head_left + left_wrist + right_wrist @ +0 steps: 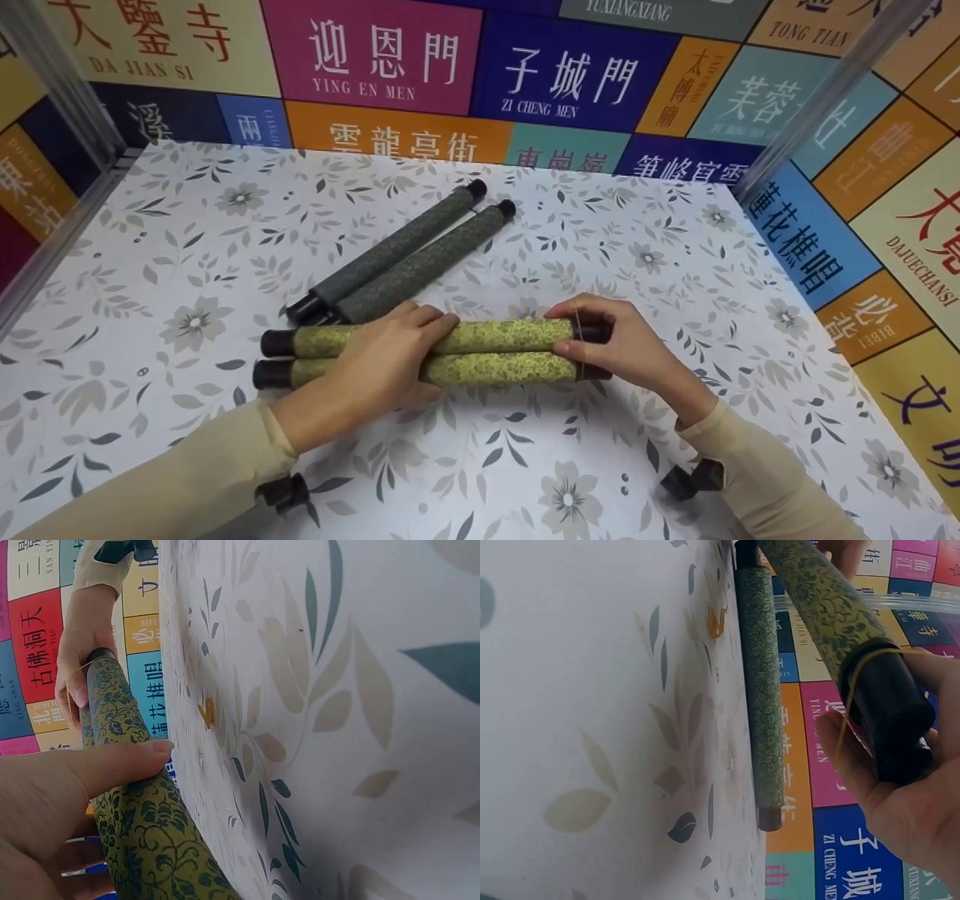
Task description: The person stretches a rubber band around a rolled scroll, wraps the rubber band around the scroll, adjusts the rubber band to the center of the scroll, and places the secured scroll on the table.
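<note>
A yellow-green patterned scroll (502,367), wound into two side-by-side rolls with black end knobs, is held above the flowered tabletop. My left hand (386,356) grips both rolls left of their middle; in the left wrist view its thumb (127,765) lies across the patterned roll. At the scroll's right end, my right hand (626,341) curls about the black knobs (892,709). Its fingers hold a thin rubber band (845,720), stretched round that end. Behind the left hand lies a dark green scroll (431,259), also in two rolls, slanting away to the right.
The white tablecloth (187,420) carries a printed leaf and flower pattern. A small orange item (716,621), its kind unclear, lies on the table. Colourful panels with lettering (375,56) stand behind and at the sides, with metal posts (832,97) at the corners.
</note>
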A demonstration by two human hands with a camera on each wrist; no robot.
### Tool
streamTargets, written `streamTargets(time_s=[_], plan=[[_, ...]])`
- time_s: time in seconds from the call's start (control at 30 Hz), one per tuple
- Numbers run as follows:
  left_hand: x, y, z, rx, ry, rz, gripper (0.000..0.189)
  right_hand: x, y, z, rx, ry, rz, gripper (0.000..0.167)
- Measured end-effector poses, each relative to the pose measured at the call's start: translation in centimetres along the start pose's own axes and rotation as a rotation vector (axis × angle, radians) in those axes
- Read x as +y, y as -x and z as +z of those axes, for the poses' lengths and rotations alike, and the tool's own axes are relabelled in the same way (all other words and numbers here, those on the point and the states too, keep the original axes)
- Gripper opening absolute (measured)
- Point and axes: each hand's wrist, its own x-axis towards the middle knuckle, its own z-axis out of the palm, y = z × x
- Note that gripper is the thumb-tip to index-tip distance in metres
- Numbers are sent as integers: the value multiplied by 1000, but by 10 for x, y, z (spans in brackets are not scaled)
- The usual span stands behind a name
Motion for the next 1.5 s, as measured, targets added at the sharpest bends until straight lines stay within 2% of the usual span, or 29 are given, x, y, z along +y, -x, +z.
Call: streamTargets(time_s=[0.13, 0.3, 0.4, 0.5, 0.63, 0.8, 0.97, 1.07, 1.13, 1.3, 1.43, 1.5], plan=[[-1, 1, 1, 20, 13, 24, 82, -2, 1, -6, -127, -14, -7, 40], [-3, 0, 0, 29, 31, 34, 81, -5, 2, -13, -230, -57, -26, 48], [-3, 0, -1, 43, 38, 39, 82, -2, 2, -17, -274, -69, -35, 50], [-4, -1, -4, 66, 47, 34, 81, 1, 1, -21, -277, -95, -34, 46], [-2, -2, -7, 86, 58, 16, 80, 3, 1, -25, -209, -154, -1, 37], [-1, -3, -7, 102, 79, -3, 79, 4, 3, -21, -57, -239, 69, 29], [-4, -3, -6, 129, 95, -34, 80, 6, 2, -12, 41, -489, 140, 33], [-5, -3, -7, 142, 82, -51, 80, 8, 2, -7, 59, -596, 119, 38], [-5, -3, -8, 141, 76, -72, 80, 9, 3, -3, 76, -617, 86, 40], [-3, -3, -10, 139, 62, -136, 80, 10, 6, 6, 161, -602, -12, 38], [-3, -4, -10, 149, 44, -164, 80, 8, 9, 12, 231, -589, -76, 24], [-4, -5, -10, 156, 42, -171, 78, 6, 12, 16, 257, -581, -116, 29]])
